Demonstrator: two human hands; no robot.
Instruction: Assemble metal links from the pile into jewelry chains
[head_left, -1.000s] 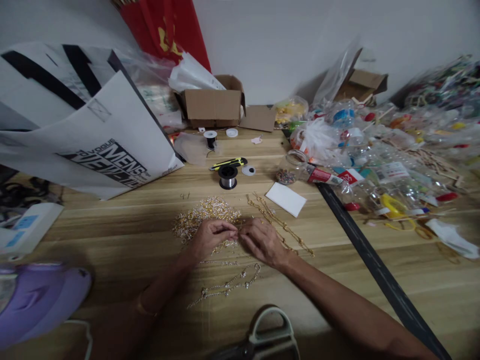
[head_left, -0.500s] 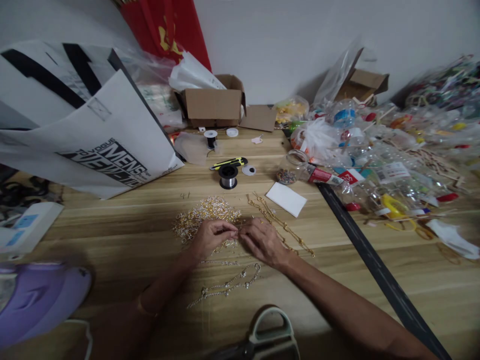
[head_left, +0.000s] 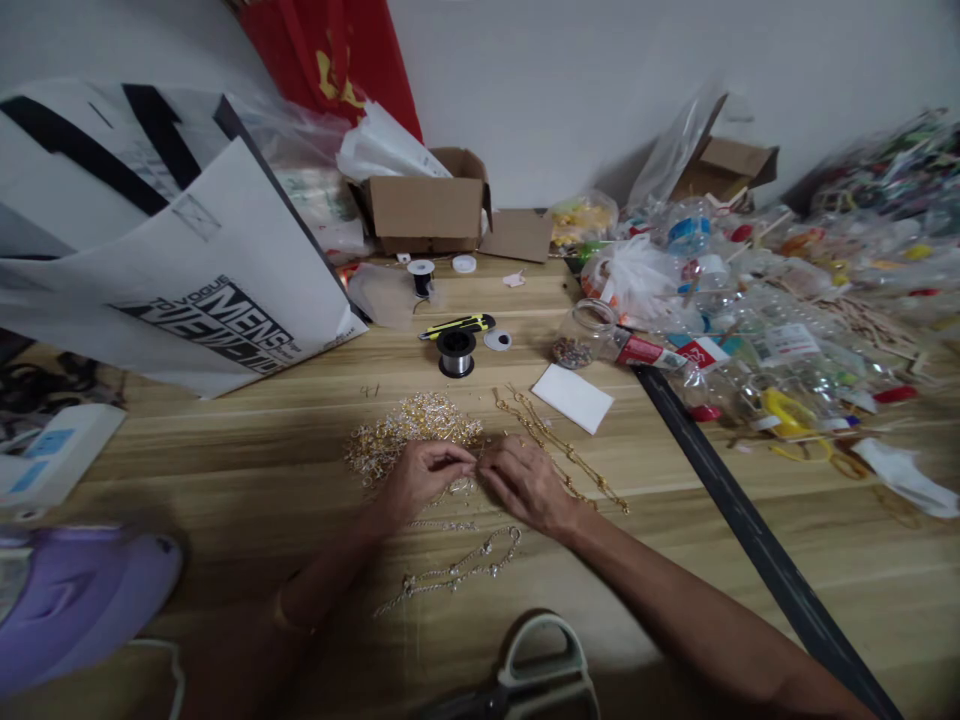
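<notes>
My left hand [head_left: 421,477] and my right hand [head_left: 525,481] meet fingertip to fingertip on the wooden table [head_left: 240,470], both pinched on a small piece of gold chain that I can barely make out. Right behind them lies a pile of gold and silver beads and chain bits [head_left: 409,432]. Two gold chains [head_left: 559,450] stretch away to the right of my right hand. A silvery chain [head_left: 457,570] lies on the table just in front of my hands.
A wire spool [head_left: 455,353], a yellow utility knife [head_left: 457,326] and a white card [head_left: 572,398] lie beyond. A big white bag [head_left: 172,260] stands at left, a cardboard box [head_left: 426,210] at the back, plastic bottles and bags [head_left: 757,290] at right. Scissors [head_left: 536,675] lie at the near edge.
</notes>
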